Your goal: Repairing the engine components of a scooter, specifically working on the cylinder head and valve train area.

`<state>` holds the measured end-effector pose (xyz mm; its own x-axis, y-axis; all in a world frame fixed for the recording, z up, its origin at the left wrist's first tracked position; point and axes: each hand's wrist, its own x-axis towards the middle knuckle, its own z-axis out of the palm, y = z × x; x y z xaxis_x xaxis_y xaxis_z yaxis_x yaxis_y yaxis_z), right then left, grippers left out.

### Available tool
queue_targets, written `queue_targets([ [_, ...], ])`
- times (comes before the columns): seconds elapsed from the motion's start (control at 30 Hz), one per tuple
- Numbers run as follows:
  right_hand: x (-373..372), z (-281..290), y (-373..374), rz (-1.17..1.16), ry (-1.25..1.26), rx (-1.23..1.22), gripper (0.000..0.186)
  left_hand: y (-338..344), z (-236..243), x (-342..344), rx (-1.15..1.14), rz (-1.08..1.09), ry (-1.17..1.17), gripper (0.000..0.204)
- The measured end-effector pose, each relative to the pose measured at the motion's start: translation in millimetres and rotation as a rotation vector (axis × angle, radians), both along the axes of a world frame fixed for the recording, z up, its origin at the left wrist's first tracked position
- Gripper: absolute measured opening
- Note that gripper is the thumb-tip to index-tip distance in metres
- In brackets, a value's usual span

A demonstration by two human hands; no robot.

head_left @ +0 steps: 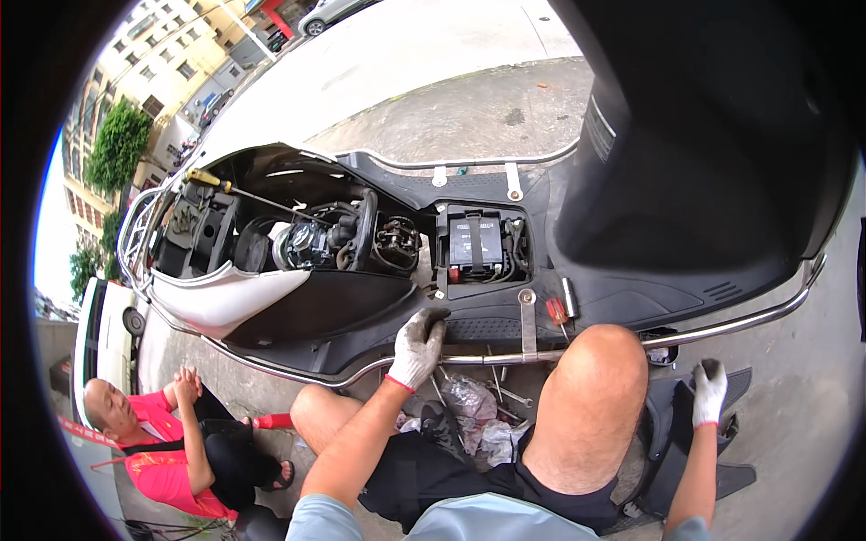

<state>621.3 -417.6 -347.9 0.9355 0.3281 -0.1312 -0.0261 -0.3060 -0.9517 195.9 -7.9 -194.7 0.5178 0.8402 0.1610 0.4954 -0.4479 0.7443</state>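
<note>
Both of my hands wear white knit gloves with dark grey fingertips. My left hand (pixel 419 347) is at the near edge of the scooter's black footboard (pixel 483 331), thumb apart from the fingers, holding nothing that I can see. To the right, my right hand (pixel 710 392) is over a black plastic panel (pixel 672 482) on the ground; its fingertips are foreshortened, so their grip is unclear. The scooter lies across the view with its seat area uncovered, showing the engine (pixel 305 243). A black battery (pixel 474 242) sits in an opened floor compartment.
A red-handled screwdriver (pixel 557 312) and a metal socket (pixel 569 297) lie on the footboard. A long yellow-handled screwdriver (pixel 209 178) rests across the engine bay. Wrenches (pixel 514 395) and crumpled plastic bags (pixel 471 397) lie between my legs. A person in red (pixel 167 455) squats at left.
</note>
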Motion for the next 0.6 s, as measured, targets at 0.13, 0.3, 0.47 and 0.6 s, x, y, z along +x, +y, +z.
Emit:
queue_targets([
  [0.13, -53, 179, 8, -0.005, -0.111, 0.153, 0.016, -7, 21, 3, -0.155, 0.005, -0.094, 0.021],
  [0.3, -106, 348, 91, 0.297, -0.358, 0.24, 0.019, -18, 55, 16, -0.461, -0.19, -0.32, 0.027],
  [0.47, -181, 392, 240, 0.973, -0.945, 0.01, 0.018, -20, 76, 5, -0.983, -0.243, -0.638, 0.045],
  [0.6, -239, 321, 327, 1.228, -1.235, -0.239, 0.019, -17, 72, 10, -1.257, -0.247, -1.061, 0.061],
])
